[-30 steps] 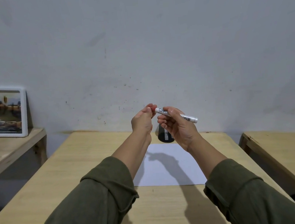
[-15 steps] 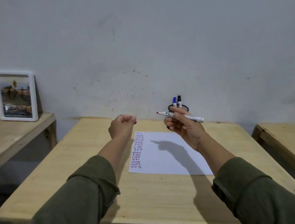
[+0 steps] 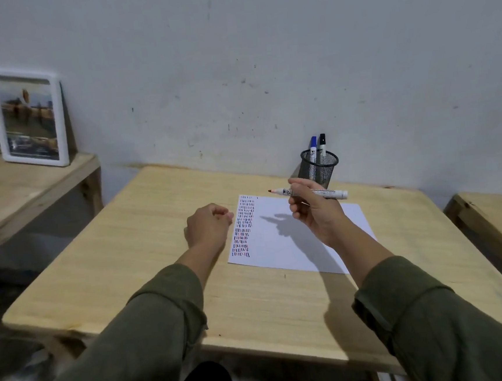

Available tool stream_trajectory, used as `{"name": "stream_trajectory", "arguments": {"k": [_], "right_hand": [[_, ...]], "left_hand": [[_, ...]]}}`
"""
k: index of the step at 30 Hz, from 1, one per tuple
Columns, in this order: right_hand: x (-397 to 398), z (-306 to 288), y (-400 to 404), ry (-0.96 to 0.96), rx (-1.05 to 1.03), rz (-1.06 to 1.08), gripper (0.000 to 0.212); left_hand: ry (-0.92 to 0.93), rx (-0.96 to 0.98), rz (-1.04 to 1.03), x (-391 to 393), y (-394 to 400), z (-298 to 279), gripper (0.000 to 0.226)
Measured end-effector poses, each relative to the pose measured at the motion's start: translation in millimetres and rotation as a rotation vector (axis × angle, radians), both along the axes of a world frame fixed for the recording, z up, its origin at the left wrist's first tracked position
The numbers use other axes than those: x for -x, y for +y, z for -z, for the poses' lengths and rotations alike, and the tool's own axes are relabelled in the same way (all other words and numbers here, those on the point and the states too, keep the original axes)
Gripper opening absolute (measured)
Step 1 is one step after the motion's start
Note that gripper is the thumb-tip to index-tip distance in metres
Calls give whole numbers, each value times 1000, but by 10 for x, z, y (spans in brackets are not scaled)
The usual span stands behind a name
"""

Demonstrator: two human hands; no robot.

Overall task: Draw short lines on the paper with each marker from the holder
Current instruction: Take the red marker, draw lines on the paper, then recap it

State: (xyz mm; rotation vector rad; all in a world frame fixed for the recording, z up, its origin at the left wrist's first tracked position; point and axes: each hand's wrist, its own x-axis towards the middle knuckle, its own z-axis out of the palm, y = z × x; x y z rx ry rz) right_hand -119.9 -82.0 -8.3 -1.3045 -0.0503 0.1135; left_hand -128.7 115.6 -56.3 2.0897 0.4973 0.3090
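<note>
head view | wooden table [image 3: 144,230] against scuffed grey wall [image 3: 262,52] | paper [image 3: 281,242] centre, mesh holder [image 3: 320,169] at its 1 o'clock | right hand [image 3: 317,212] pinching uncapped red marker [image 3: 310,191] above paper | left hand [image 3: 207,224] fisted, contents indiscernible, at paper's 9 o'clock | framed picture [image 3: 29,117] on side shelf [image 3: 16,192], 10 o'clock.

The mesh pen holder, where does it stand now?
In the head view, the black mesh pen holder stands at the table's far edge by the wall, just beyond the paper's far right corner, behind the right hand.
</note>
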Motion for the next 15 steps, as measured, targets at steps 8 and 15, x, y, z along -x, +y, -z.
{"name": "stream_trajectory", "arguments": {"k": [8,15], "right_hand": [[-188,130,83,42,-17,109,15],[-439,287,184,90,10,84,5]], "left_hand": [[-44,-207,133,13,12,175,61],[6,-328,206,9,10,268,97]]}}
